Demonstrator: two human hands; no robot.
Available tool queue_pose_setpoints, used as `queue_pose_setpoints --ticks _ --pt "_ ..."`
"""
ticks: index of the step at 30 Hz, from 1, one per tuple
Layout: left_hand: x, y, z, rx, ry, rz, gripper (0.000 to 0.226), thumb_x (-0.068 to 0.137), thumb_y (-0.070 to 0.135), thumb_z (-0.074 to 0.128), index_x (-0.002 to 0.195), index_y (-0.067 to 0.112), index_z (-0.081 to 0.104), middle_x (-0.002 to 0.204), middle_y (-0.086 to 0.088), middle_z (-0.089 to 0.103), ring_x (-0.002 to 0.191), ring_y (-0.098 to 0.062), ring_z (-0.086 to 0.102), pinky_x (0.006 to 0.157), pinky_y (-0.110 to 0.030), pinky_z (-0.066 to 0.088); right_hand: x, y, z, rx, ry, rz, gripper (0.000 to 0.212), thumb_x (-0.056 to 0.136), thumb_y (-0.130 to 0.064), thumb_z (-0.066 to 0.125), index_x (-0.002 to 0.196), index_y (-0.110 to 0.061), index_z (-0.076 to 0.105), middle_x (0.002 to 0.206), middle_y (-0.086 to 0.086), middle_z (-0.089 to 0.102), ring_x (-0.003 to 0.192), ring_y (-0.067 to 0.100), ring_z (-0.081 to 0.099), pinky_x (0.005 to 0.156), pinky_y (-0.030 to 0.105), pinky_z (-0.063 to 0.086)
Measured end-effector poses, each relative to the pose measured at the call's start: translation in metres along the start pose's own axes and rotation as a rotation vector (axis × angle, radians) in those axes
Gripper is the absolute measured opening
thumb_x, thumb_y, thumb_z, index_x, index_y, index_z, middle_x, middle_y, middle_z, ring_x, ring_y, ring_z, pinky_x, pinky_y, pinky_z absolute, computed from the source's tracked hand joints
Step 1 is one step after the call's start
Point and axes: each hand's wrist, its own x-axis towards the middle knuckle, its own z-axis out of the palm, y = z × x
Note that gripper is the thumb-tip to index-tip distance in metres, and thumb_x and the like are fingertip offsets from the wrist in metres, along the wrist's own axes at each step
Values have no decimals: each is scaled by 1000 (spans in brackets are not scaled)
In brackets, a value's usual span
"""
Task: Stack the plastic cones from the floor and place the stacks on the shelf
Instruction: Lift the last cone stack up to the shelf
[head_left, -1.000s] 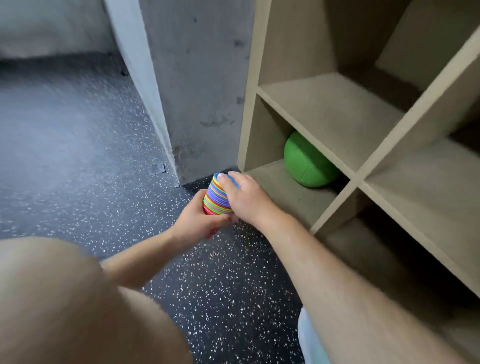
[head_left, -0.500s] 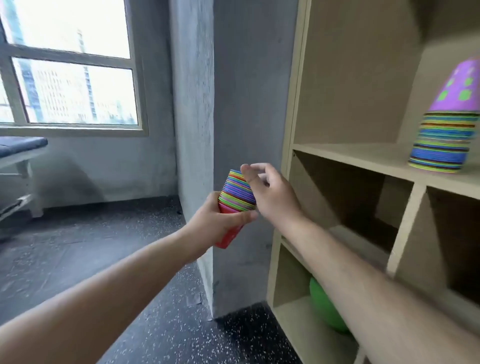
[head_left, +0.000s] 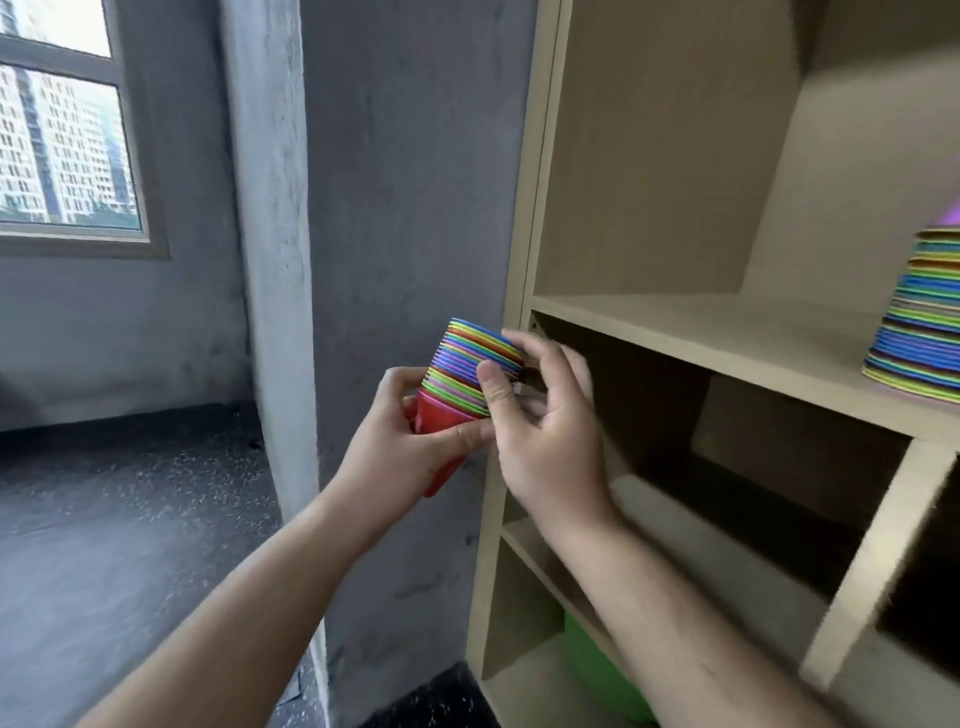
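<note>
The stack of cones (head_left: 470, 374) is in the air between my hands, tilted, with its striped rims up and its red tip down, just left of the shelf (head_left: 691, 332). My left hand (head_left: 400, 447) grips the red end. My right hand (head_left: 545, 431) pinches the rims, thumb in front and fingers curled behind. A second stack (head_left: 919, 338) stands on the shelf board, and a green ball (head_left: 597, 670) lies in the bottom compartment.

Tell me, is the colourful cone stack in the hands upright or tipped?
Tipped, upside down: the multicoloured plastic cone stack leans, red narrow end low in the left hand, wide rims up.
</note>
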Motion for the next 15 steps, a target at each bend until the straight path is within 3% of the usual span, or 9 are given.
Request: queue_pose_setpoints --ticks 4,7,10,12,15 --pt "21 -12 10 -8 28 -11 69 57 43 89 117 25 60 87 7 73 65 -2 63 51 -17 47 17 23 3 -23 43 19 34 94 -41 65 124 -25 64 124 -4 50 108 18 67 87 39 58" --pt "31 -3 25 4 58 -37 69 58 37 90 121 30 63 100 4 77 76 -5 69 60 -19 53 26 26 -1 -22 120 65 35 93 -44 63 126 -32 62 120 -8 52 109 19 66 89 39 56" --pt "31 20 37 -10 80 -178 80 52 26 94 126 33 65 101 4 79 75 -3 70 60 -16 53 33 6 -13 -18 136 243 36 87 -48 64 123 -47 58 119 -10 61 108 16 67 87 35 57" --pt "32 39 44 6 90 -288 88 48 31 101 128 35 65 103 6 79 81 -5 73 65 -18 56 42 -13 -22 -55 99 351 34 88 -49 63 122 -47 57 119 -6 65 108 16 67 84 33 58" --pt "49 75 46 100 39 -386 97 48 54 101 135 39 63 113 1 75 90 -7 72 77 -28 60 64 -38 -31 -102 106 406 30 98 -30 54 127 -36 56 126 -3 62 114 10 63 89 21 52"
